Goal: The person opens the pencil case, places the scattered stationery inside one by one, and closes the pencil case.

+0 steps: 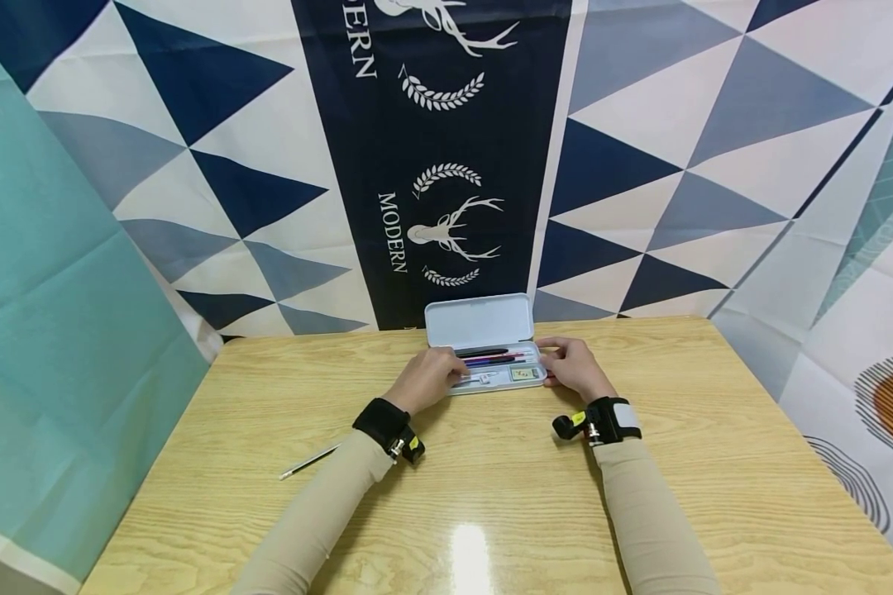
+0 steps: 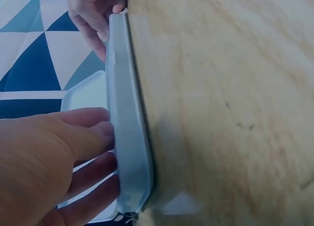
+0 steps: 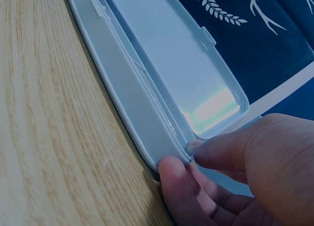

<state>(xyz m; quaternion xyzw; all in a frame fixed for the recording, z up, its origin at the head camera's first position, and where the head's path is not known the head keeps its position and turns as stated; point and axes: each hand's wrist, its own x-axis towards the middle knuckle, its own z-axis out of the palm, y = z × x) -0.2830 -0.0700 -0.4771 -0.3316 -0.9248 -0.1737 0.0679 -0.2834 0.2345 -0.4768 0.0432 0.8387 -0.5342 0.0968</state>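
Observation:
A pale blue pencil case [image 1: 494, 388] lies on the table with its lid [image 1: 479, 321] raised against the back wall. Inside are several pens [image 1: 487, 357], a small white item [image 1: 484, 378] and a yellowish eraser-like block [image 1: 524, 373]. My left hand [image 1: 430, 376] is at the case's left end, its fingers bent over the front rim; their tips are hidden, so whether they pinch anything cannot be told. At the other end, my right hand [image 1: 575, 368] grips the corner, with the thumb [image 3: 198, 148] at the rim and a finger against the outer wall.
A slim pencil [image 1: 308, 463] lies on the wooden table [image 1: 491, 463], left of my left forearm. Patterned cloth [image 1: 432, 165] hangs directly behind the case. Each wrist wears a black strap [image 1: 383, 423] with a small camera.

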